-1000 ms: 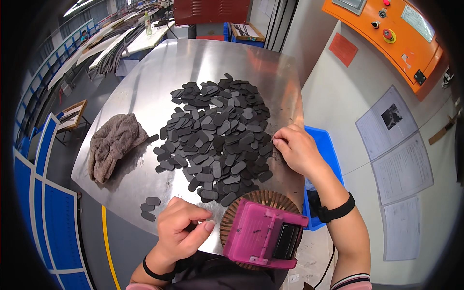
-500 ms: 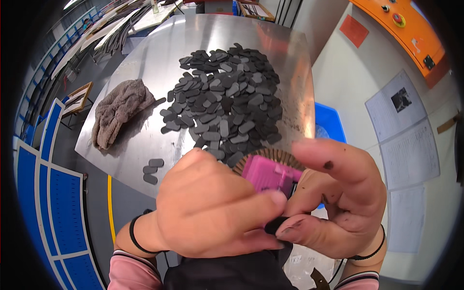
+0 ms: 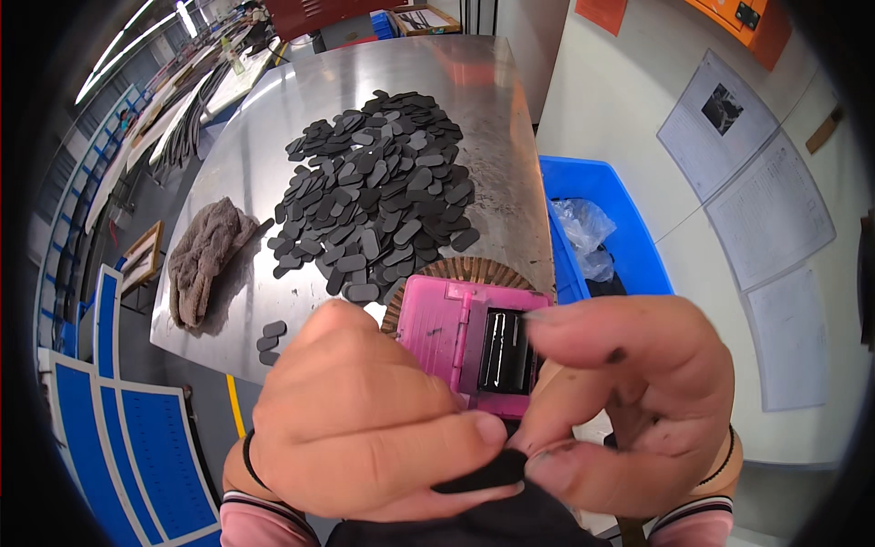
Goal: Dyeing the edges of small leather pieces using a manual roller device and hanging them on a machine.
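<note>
My left hand [image 3: 365, 424] is closed on a dark, flat, rounded piece [image 3: 488, 472], with the thumb above it and a finger beneath. At the piece's right end, the thumb and a finger of my right hand [image 3: 629, 410] pinch it. Just beyond both hands is a pink plastic box [image 3: 433, 324] with a glossy black roller-like part [image 3: 504, 351] in its opening. My right index fingertip overlaps the box's right edge; I cannot tell if it touches. Behind the box shows a brown, ribbed, rounded rim [image 3: 474, 270].
A metal table [image 3: 492, 118] bears a large heap of dark oval pieces [image 3: 374, 191]. Several more [image 3: 267, 344] lie apart near its left edge, below a crumpled brown cloth [image 3: 205, 264]. At the right stands a blue bin [image 3: 629, 228] with clear plastic [image 3: 583, 228] inside.
The view has shifted, so the table sits further left and more of the blue bin shows. The pink box's black part is now uncovered. Both hands stay at the dark piece.
</note>
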`<state>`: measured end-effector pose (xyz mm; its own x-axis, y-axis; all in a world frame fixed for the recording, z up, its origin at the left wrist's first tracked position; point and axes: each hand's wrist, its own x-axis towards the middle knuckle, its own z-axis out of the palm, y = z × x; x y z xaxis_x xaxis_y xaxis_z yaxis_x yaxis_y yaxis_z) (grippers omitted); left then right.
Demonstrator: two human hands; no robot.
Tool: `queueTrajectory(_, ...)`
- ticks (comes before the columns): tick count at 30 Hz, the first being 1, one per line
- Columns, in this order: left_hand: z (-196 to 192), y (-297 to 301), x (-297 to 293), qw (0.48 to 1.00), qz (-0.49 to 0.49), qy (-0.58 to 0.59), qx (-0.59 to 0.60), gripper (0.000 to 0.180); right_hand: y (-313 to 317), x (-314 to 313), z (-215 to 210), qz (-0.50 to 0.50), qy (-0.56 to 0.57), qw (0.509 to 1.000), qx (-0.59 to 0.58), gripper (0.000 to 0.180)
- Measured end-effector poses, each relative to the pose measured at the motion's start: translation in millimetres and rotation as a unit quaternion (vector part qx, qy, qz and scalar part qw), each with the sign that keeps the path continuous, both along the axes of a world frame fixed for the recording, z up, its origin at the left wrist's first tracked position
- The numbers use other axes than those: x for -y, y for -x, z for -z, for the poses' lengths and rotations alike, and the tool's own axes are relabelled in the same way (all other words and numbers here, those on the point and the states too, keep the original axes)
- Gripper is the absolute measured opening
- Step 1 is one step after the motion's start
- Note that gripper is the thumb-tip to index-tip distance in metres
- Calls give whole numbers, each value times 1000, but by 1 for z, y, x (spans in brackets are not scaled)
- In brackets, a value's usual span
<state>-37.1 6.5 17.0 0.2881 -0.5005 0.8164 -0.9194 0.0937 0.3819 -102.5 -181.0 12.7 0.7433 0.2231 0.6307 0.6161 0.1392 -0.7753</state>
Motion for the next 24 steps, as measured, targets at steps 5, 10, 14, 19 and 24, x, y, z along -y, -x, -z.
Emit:
queueTrajectory(5,-7,3,5,1000,23,-3,-1,23,-4,0,3,-18,2,1000,10,60)
queueTrajectory(10,-2,-10,5,991,16,-131,-18,38,-18,15,6,-25,27,999,16,65)
queueTrajectory(14,9,-14,-14,984,78,-70,-144,40,10,-8,-7,155,-155,957,-189,66)
queueTrajectory(19,10,-12,3,943,83,-21,-322,21,-10,21,11,69,84,993,-40,70)
queueTrajectory(24,3,-14,3,892,130,-81,-424,28,-9,21,20,96,99,990,-6,66)
